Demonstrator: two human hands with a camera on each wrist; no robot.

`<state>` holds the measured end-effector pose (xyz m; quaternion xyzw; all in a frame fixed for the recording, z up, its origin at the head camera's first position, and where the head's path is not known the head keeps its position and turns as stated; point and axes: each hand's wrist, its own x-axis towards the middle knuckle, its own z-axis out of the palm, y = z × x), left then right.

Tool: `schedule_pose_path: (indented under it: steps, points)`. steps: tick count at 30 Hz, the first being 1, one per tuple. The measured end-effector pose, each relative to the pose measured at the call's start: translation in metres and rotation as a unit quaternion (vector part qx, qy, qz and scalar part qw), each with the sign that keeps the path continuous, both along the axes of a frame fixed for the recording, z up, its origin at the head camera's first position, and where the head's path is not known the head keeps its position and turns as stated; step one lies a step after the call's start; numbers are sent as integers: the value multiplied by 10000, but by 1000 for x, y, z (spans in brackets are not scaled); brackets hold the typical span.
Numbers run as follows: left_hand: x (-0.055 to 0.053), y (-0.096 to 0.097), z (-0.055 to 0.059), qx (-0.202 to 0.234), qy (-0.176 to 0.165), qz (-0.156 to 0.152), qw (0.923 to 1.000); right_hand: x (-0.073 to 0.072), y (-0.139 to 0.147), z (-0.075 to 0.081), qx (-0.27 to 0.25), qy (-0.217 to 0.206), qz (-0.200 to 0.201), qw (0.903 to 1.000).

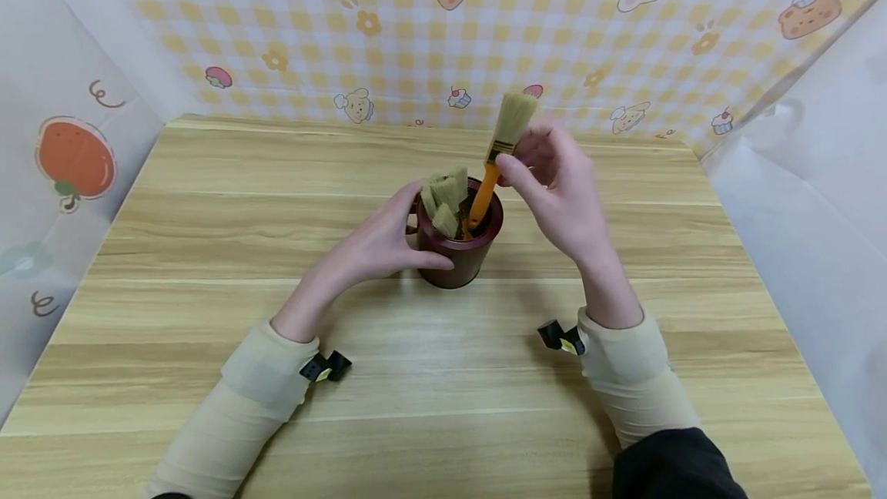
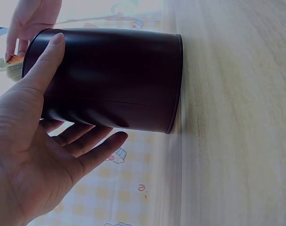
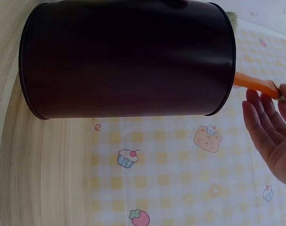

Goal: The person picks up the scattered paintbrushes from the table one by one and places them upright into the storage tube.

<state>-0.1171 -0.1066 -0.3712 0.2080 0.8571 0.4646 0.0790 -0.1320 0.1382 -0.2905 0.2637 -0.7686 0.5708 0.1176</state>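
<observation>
A dark brown cylindrical container (image 1: 463, 264) stands upright on the table, several pale-bristled paintbrushes (image 1: 445, 195) poking out of it on the left. My left hand (image 1: 374, 246) holds the container from the left, thumb across its near side and fingers behind. In the left wrist view that thumb lies near the rim of the container (image 2: 114, 80). With thumb and fingers my right hand (image 1: 564, 195) pinches a paintbrush (image 1: 488, 185) near its metal band. Its bristles point up, and the lower end of its orange handle (image 3: 253, 84) is inside the container.
The wood-grain table (image 1: 416, 406) stretches around the container. Behind it rises a yellow checked backdrop (image 1: 402, 37) with cartoon prints. White sheets flank the table on the left (image 1: 41, 83) and right (image 1: 825, 199). Each sleeve cuff carries a small black device.
</observation>
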Motion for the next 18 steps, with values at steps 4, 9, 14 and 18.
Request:
schedule_pose_path:
  steps: [4,9,14,18]
  points:
    - [0,0,0,65,-9,-36,10000,0,0,-1,808,135,-137,9965]
    - [0,0,0,139,-25,-50,9999,1,-1,-2,1080,142,-130,9940]
    - [0,0,0,109,9,2,9999,0,0,-2,926,273,-153,9952]
    - [0,1,0,88,15,22,10000,0,1,-1,831,404,-168,9956]
